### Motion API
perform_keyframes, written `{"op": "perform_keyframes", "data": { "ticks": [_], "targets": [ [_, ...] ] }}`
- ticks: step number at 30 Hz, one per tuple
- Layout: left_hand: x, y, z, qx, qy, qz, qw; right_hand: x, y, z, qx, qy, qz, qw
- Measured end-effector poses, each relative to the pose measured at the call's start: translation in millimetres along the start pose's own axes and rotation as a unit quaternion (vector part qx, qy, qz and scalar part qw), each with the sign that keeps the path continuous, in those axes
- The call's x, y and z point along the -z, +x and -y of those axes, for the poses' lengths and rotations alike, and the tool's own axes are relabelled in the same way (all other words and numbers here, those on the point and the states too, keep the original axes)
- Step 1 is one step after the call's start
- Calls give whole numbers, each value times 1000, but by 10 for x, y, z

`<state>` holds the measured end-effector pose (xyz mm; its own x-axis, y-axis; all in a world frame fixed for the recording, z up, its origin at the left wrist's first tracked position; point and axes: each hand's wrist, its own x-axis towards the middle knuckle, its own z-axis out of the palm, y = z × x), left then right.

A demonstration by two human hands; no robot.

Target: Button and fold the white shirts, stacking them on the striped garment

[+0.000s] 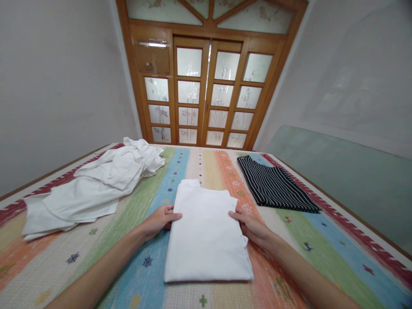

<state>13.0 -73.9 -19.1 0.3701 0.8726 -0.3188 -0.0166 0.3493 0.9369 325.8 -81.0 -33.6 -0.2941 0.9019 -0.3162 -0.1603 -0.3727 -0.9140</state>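
Note:
A white garment (207, 236), folded into a rough rectangle, lies in front of me on a striped bedspread (128, 274). My left hand (164, 219) pinches its left edge, thumb on top and fingers tucked beneath. On the opposite side, my right hand (249, 223) grips the right edge in the same way. Small flaps of cloth stick out at the garment's top and along its right side. It looks like a shirt, though the folds hide its full shape.
Loose white clothes (103, 184) lie heaped at the left. A folded black garment with white stripes (277, 182) rests at the right. Beyond the bed's right edge stands a pale green panel (328, 154) against the wall. Wooden glazed doors (206, 94) are at the far end.

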Motion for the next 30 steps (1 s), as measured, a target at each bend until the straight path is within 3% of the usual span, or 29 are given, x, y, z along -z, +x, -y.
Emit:
{"op": "perform_keyframes", "data": {
  "ticks": [4,8,11,17,21,27,30],
  "targets": [
    [-2,-39,1,20,-19,12,1000,11,-56,-10,-11,5,11,1000],
    [-4,-99,10,69,-26,57,996,-61,-160,2,-8,11,63,998],
    [-19,-106,36,71,-13,71,995,-109,-229,11,-5,-4,86,996],
    [-189,-3,80,27,-42,49,998,-35,-321,-13,13,-11,5,1000],
    [-397,29,78,15,-60,17,998,64,-416,-34,18,-23,2,1000],
    [-633,84,-29,15,2,55,998,263,-530,119,39,-38,9,998],
    [-792,178,-156,6,29,61,998,429,-575,303,42,-71,-24,996]
  ]
}}
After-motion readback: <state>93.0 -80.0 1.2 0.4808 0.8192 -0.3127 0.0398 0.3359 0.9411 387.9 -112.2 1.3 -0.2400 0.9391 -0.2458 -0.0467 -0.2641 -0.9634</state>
